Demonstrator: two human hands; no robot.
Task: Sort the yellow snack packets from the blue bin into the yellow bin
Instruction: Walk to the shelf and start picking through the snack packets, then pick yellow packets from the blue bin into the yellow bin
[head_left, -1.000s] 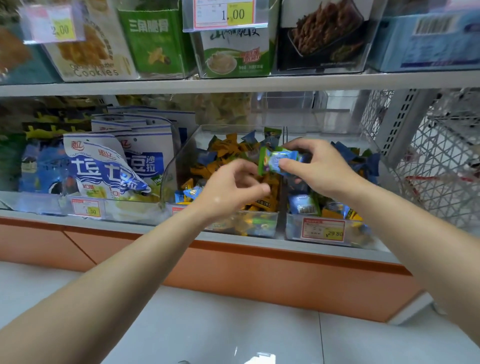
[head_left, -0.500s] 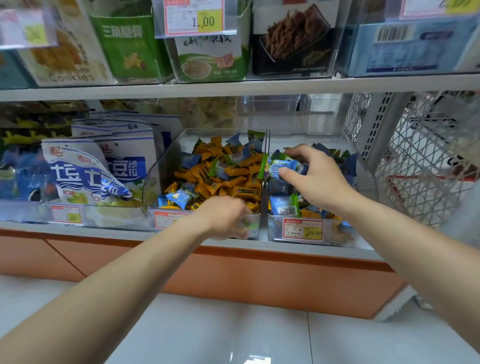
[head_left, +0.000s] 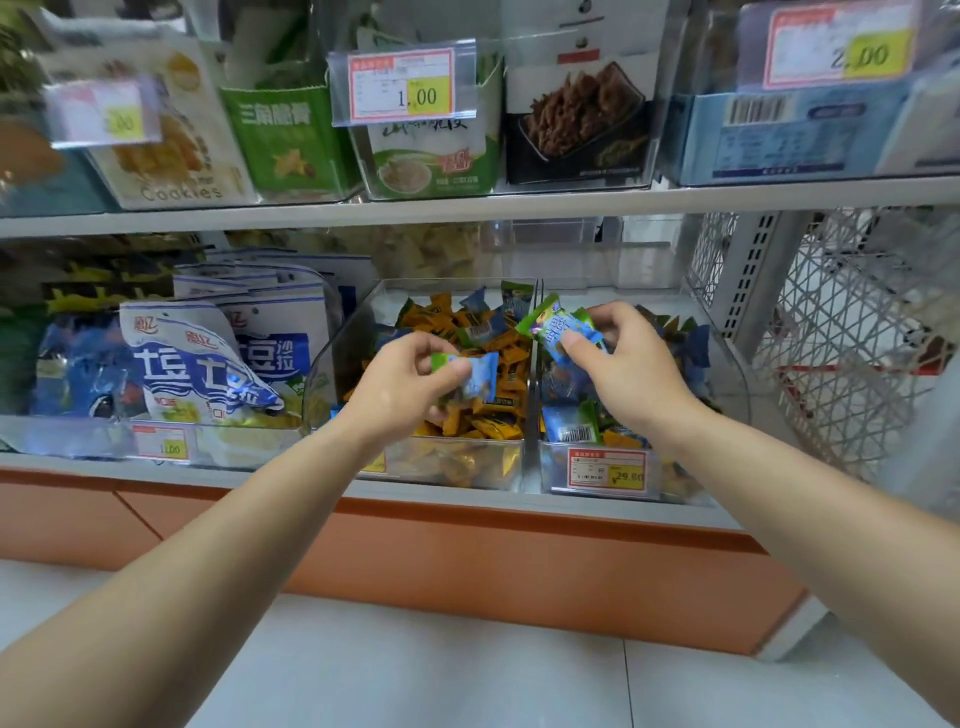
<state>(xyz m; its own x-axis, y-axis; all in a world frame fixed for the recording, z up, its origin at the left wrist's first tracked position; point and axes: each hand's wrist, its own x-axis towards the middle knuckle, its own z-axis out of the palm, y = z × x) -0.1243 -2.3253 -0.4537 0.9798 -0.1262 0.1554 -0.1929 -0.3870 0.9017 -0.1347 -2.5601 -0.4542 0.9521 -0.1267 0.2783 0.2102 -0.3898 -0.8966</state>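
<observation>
Two clear bins sit side by side on the low shelf (head_left: 467, 493): the left bin (head_left: 332, 374) is filled mostly with yellow packets (head_left: 452, 314), the right bin (head_left: 727, 364) mostly with blue packets (head_left: 566, 421). I see the left hand (head_left: 400, 384) above the left bin, thumb and fingers pinching a blue-and-green packet (head_left: 475, 374). The right hand (head_left: 634, 374) is above the right bin, close to the wall the bins share, pinching a second blue-and-green packet (head_left: 558, 325), which is held tilted. The two held packets are near each other but apart. A few stray yellow packets (head_left: 621, 440) lie at the near end of the right bin, just behind the red-and-yellow price tag (head_left: 607, 469) on its front. White-and-blue bags (head_left: 208, 364) stand left of the bins; a white wire rack (head_left: 857, 338) stands at far right. I cannot tell how many yellow packets lie deeper in the right bin.
</observation>
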